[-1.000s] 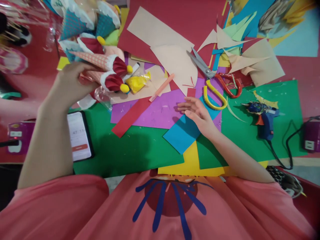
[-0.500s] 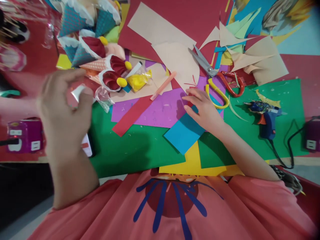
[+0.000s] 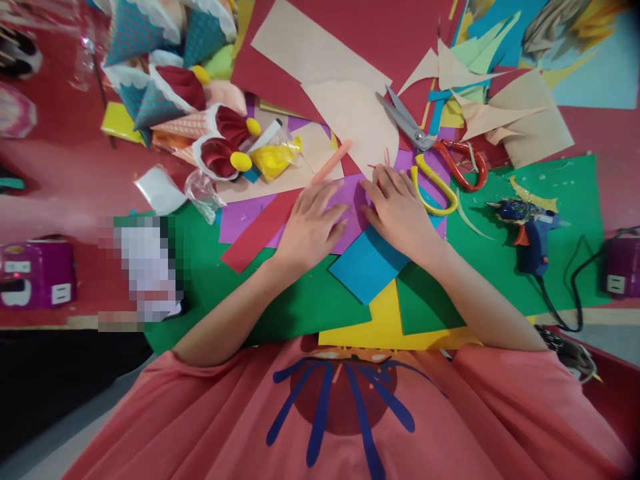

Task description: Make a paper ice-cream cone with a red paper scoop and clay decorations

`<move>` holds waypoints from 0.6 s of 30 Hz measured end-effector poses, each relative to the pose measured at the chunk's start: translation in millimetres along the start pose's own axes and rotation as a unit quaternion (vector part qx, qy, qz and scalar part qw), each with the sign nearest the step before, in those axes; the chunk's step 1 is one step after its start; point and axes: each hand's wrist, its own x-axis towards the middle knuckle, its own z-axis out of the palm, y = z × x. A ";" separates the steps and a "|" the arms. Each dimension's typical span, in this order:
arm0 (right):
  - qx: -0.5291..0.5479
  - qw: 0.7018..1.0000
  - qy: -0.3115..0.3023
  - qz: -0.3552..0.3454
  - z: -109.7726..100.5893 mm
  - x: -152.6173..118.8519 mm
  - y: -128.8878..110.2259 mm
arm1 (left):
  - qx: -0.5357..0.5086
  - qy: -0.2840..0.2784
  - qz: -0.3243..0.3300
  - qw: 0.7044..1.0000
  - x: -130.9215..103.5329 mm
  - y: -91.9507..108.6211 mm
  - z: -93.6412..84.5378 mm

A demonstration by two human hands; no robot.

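Note:
My left hand [image 3: 311, 223] lies palm down with spread fingers over the purple sheet [image 3: 250, 217] and the red strip [image 3: 257, 233]. Just to its right, my right hand [image 3: 395, 207] rests with its fingers apart, holding nothing, above the blue piece [image 3: 367, 267]. A peach strip [image 3: 332, 162] points up from near my left fingertips. Open scissors [image 3: 423, 140] with red and yellow handles lie beside my right hand. Beige paper [image 3: 357, 120] is beyond both hands.
Decorated cones [image 3: 165, 100] and a yellow packet [image 3: 275, 159] are at the upper left. A blue glue gun [image 3: 535, 243] with a cord lies on green sheet [image 3: 575, 200] at right. A blurred-out phone [image 3: 150, 267] lies at left. Paper scraps [image 3: 490, 113] cover the upper right.
My left hand has come down from the raised position at the left to the middle, uncovering the phone and a white piece. My right hand has barely moved.

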 end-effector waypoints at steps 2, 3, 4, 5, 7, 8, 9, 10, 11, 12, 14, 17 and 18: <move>-0.002 1.000 -0.005 0.002 0.4 -0.2 0.9 | 0.013 0.022 -0.036 0.999 2.1 -7.2 4.6; -0.001 1.000 -0.007 0.002 0.9 -0.4 1.3 | 0.012 0.028 -0.051 0.998 2.6 -11.6 6.3; 0.001 1.000 -0.006 0.003 1.8 -0.7 1.6 | 0.008 0.029 -0.063 0.998 2.5 -16.1 7.7; 0.004 1.000 -0.004 0.004 3.1 -1.1 1.6 | 0.003 0.030 -0.072 0.997 2.1 -20.5 8.6; 0.013 1.000 0.003 0.007 6.5 -1.5 1.0 | -0.007 0.034 -0.086 0.996 0.4 -27.7 9.5; 0.018 1.000 0.008 0.009 8.6 -1.5 0.6 | -0.012 0.038 -0.091 0.995 -0.6 -30.1 9.4; 0.024 1.000 0.012 0.013 10.7 -1.3 0.3 | -0.015 0.042 -0.096 0.994 -1.5 -31.7 9.1; 0.029 0.999 0.015 0.019 12.8 -0.9 0.2 | -0.019 0.046 -0.101 0.994 -2.2 -32.4 8.5; 0.035 0.999 0.017 0.026 14.8 -0.3 0.6 | -0.021 0.048 -0.106 0.993 -2.7 -32.4 7.6; 0.043 0.998 0.019 0.032 16.5 0.3 1.5 | -0.022 0.049 -0.113 0.992 -2.8 -31.9 6.6; 0.070 0.996 0.031 0.037 18.7 1.5 5.2 | -0.021 0.047 -0.131 0.990 -2.4 -29.8 4.4; 0.141 0.986 0.081 0.030 16.9 2.1 14.5 | -0.011 0.046 -0.166 0.985 -0.7 -26.3 1.4; 0.170 0.979 0.105 0.030 14.8 2.1 18.0 | -0.007 0.046 -0.175 0.983 0.0 -25.4 0.6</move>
